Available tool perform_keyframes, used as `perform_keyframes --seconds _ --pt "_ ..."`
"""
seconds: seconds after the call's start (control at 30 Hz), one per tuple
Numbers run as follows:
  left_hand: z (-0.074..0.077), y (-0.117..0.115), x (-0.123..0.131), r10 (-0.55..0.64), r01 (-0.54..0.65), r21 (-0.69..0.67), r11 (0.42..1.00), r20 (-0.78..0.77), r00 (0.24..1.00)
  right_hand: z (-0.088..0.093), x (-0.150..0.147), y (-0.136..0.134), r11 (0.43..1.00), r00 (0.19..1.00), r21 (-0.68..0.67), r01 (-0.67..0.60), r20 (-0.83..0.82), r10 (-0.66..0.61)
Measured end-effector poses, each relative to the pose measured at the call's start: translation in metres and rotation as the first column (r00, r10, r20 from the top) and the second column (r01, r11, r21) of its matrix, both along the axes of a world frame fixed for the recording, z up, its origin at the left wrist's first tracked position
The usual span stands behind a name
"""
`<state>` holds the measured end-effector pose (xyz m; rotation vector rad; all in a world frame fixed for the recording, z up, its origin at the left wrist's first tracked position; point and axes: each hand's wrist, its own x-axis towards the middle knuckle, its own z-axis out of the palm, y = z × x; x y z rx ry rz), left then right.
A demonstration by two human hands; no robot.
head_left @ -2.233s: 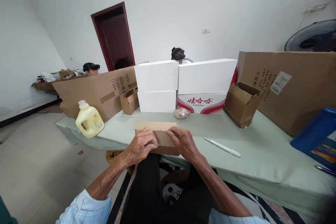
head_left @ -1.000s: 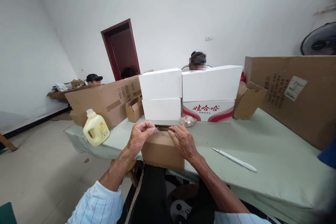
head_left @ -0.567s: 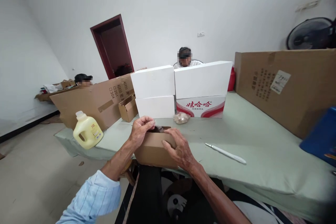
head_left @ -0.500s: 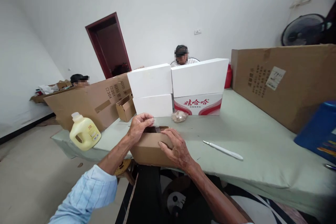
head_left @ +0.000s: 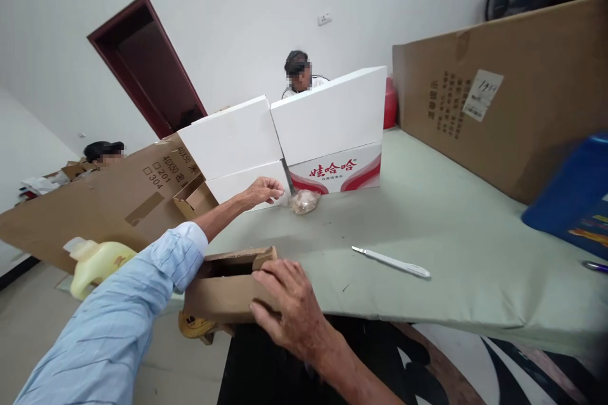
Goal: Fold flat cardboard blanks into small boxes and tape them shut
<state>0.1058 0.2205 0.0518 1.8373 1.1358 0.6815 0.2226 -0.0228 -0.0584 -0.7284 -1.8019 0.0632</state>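
A small brown cardboard box (head_left: 221, 297) sits at the near table edge, its top open and its inside dark. My right hand (head_left: 292, 304) grips the box's right end, thumb on the near side and fingers over the top rim. Beyond the box, my left hand (head_left: 263, 192) is stretched out in front of the white cartons, fingertips pinched together; what they hold, if anything, is too small to make out. Just right of those fingertips lies a crumpled clear plastic bundle (head_left: 304, 202). A white-handled scalpel-like knife (head_left: 392, 262) rests on the table to the right.
White cartons (head_left: 327, 114) stand stacked at the back, with a person (head_left: 298, 73) behind them. Large brown cardboard (head_left: 142, 183) stands left, a yellow jug (head_left: 102, 262) before it. Rightward are a big carton (head_left: 498, 114) and a blue container (head_left: 570, 202) on the green-covered table (head_left: 451, 221).
My left hand has left the box and reached forward toward the plastic bundle. My right hand stays on the box. The view has tilted and shifted to the right.
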Motion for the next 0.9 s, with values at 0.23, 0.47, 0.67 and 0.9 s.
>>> perform_keyframes --seconds 0.23,0.47,0.67,0.9 --pt "-0.056 0.066 0.048 -0.070 0.066 -0.037 0.997 -0.116 0.991 -0.003 0.008 0.000 0.999 0.999 -0.001 0.039 -0.019 -0.039" --pt "-0.100 0.102 0.067 -0.086 0.099 0.066 0.993 -0.169 0.982 -0.010 0.007 0.021 0.987 0.986 0.104 0.126 -0.122 -0.113" --pt "-0.121 0.113 0.068 -0.063 0.105 0.164 0.981 -0.243 0.968 -0.015 0.000 0.025 0.977 0.972 0.107 0.186 -0.167 -0.166" --pt "-0.117 0.098 0.068 -0.010 0.106 0.275 0.956 -0.331 0.944 -0.019 -0.006 0.027 0.972 0.965 0.110 0.208 -0.188 -0.185"
